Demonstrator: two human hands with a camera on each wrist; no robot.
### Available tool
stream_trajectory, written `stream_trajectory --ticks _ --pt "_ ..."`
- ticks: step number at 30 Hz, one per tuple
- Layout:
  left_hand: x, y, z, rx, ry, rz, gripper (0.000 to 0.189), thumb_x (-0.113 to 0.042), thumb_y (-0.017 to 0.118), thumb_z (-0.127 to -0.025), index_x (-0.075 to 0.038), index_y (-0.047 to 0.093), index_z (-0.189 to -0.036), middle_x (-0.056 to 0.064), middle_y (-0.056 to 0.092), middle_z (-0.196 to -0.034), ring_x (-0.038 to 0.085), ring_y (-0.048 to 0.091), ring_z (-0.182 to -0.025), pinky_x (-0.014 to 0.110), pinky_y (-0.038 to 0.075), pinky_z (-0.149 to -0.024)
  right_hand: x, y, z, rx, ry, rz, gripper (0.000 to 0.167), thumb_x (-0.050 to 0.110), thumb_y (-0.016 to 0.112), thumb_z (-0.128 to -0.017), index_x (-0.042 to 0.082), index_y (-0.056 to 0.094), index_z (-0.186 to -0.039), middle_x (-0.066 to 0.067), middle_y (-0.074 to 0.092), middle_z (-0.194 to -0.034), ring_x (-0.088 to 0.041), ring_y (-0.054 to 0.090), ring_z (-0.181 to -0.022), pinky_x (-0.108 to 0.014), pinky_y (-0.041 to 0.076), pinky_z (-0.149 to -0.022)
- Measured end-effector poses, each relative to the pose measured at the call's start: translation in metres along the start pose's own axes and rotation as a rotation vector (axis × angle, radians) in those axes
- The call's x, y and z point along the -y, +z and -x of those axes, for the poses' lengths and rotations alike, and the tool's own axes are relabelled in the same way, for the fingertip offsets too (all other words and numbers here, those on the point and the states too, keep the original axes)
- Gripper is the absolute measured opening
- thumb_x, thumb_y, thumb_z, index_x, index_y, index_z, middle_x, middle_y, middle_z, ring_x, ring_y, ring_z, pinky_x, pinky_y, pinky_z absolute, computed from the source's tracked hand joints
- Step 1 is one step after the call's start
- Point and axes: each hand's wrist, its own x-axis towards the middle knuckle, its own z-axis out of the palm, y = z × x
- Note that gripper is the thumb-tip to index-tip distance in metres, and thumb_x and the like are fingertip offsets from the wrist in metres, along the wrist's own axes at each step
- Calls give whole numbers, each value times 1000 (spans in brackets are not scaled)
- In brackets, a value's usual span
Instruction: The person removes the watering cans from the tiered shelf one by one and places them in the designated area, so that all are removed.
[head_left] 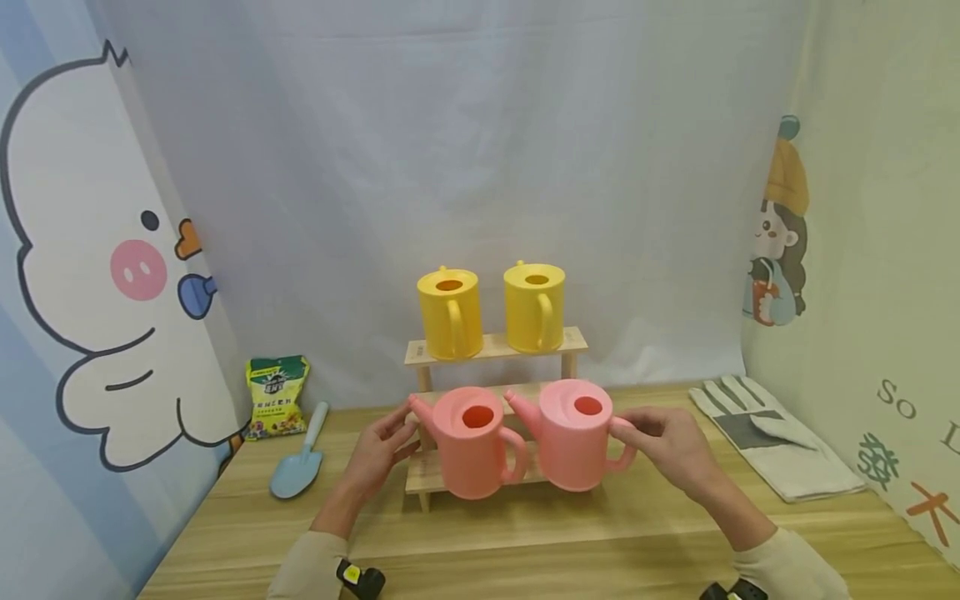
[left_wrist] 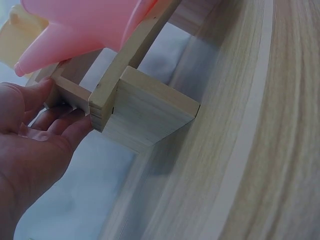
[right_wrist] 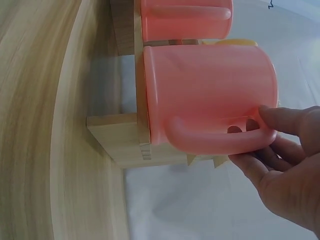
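Two pink watering cans, a left one (head_left: 470,458) and a right one (head_left: 573,446), stand side by side on the lowest step of a wooden tiered stand (head_left: 414,479), spouts pointing left. My right hand (head_left: 671,446) holds the right can's handle (right_wrist: 215,142) near its top, thumb and fingers around it. At the stand's left side, my left hand (head_left: 380,454) grips the wooden frame just below the left can's spout (left_wrist: 42,52); part of its fingers is hidden behind the wood. Two yellow watering cans, one left (head_left: 435,321) and one right (head_left: 521,312), stand on the top step.
On the left of the wooden table (head_left: 525,558) lie a light blue trowel (head_left: 296,475) and a yellow-green packet (head_left: 276,400). A white-and-grey glove (head_left: 787,450) lies at the right. Printed curtains (head_left: 480,150) close off the back and sides.
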Motion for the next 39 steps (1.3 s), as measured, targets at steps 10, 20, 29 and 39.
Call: stream_trajectory --ticks 10,20,29,39 --pt "-1 2 -1 -14 5 -6 52 -5 51 -105 3 34 -153 19 31 -158 32 37 -139 50 43 -108 9 -20 -1 -22 77 29 29 31 77 -91 6 78 -105 -1 76 -91 -13 66 -94 -29 53 -78" --pt "1 1 -2 -15 -2 -12 51 -5 49 -106 2 34 -153 18 32 -158 31 37 -139 49 43 -109 25 -55 2 -87 51 30 31 28 76 -92 3 77 -109 -3 76 -94 -5 65 -92 -21 54 -77" --pt "1 1 -2 -29 1 -15 50 -4 50 -105 3 34 -153 18 31 -158 32 37 -139 50 44 -108 36 -89 5 -177 96 43 39 29 74 -94 -4 72 -114 7 74 -93 -5 62 -90 -15 52 -73" --pt "3 0 -3 -24 -2 -14 51 -5 51 -105 4 35 -152 18 31 -158 33 36 -140 50 44 -108 16 -98 2 -305 126 40 42 24 75 -92 -11 69 -114 17 69 -84 -2 61 -81 -15 54 -65"
